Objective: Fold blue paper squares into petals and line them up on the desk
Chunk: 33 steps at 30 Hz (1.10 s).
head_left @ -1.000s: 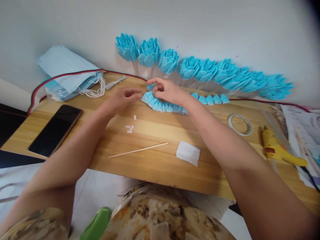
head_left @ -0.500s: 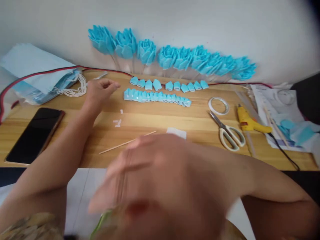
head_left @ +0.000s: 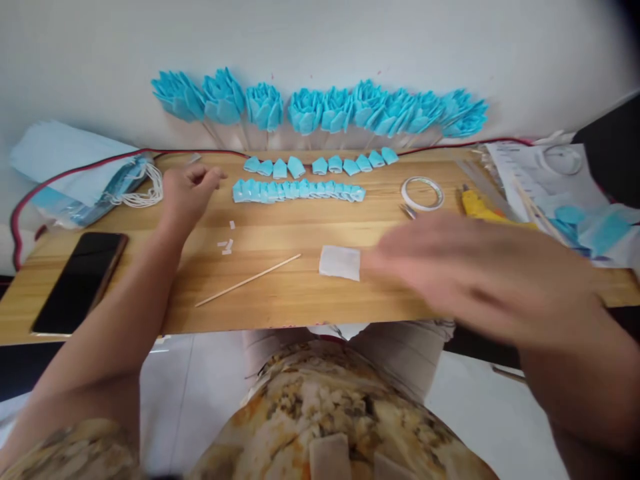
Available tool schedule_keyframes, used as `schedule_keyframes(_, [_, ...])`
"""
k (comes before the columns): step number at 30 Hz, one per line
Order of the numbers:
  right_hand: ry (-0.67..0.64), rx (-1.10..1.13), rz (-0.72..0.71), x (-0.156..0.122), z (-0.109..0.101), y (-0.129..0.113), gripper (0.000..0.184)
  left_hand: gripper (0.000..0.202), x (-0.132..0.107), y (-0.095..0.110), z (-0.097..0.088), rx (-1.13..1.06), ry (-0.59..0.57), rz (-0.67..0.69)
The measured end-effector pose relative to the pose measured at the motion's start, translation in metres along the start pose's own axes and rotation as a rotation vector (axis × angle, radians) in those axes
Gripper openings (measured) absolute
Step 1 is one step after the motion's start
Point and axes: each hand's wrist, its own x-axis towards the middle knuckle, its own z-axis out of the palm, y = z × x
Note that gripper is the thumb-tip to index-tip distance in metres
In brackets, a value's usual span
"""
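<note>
My left hand [head_left: 194, 190] rests on the tabletop at the left with its fingers loosely curled and closed; nothing shows in it. Close by are white elastic cords [head_left: 145, 187] and a row of overlapping folded light-blue petals [head_left: 299, 191]. Smeared by motion, my right hand [head_left: 465, 267] hangs over the right part of the table, and its fingers cannot be made out. It covers most of the scissors [head_left: 409, 211] and part of the yellow glue gun [head_left: 483, 205]. Just left of its fingertips lies a white rectangular piece [head_left: 340, 262].
Blue fabric-like flowers [head_left: 306, 110] on sticks lean along the wall. Separate petals [head_left: 335, 164] line the back. A thin wooden stick [head_left: 249, 280], small white strips [head_left: 228, 245], a tape roll [head_left: 423, 193] and a phone [head_left: 80, 283] lie on the wooden table [head_left: 280, 307].
My right hand has moved from low in front of my body to the right side, over the scissors. The white piece is now uncovered. My left hand stays beside the cords.
</note>
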Motion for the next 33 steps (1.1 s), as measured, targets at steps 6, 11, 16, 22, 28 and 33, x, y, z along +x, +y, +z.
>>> schedule_keyframes(6, [0.021,-0.072,0.078,0.105,0.024,0.09,0.08,0.03,0.015,0.0,0.007,0.195,-0.067,0.148])
schedule_keyframes(11, [-0.013,-0.166,0.163,0.143,0.054,0.138,0.084,0.036,0.022,0.002,0.02,0.327,-0.202,0.205])
schedule_keyframes(16, [-0.052,-0.2,0.161,0.162,0.067,0.146,0.084,0.037,0.033,-0.004,0.039,0.382,-0.254,0.176])
schedule_keyframes(22, [-0.019,-0.073,0.053,0.155,0.066,0.157,0.077,0.046,0.038,-0.005,0.047,0.345,-0.2,0.117])
schedule_keyframes(28, [0.022,-0.055,0.01,0.147,0.06,0.161,0.077,0.059,0.04,-0.011,0.039,0.354,-0.01,0.194])
schedule_keyframes(33, [0.122,-0.03,0.01,0.126,0.042,0.137,0.06,0.051,0.008,0.022,0.021,0.327,0.042,0.208])
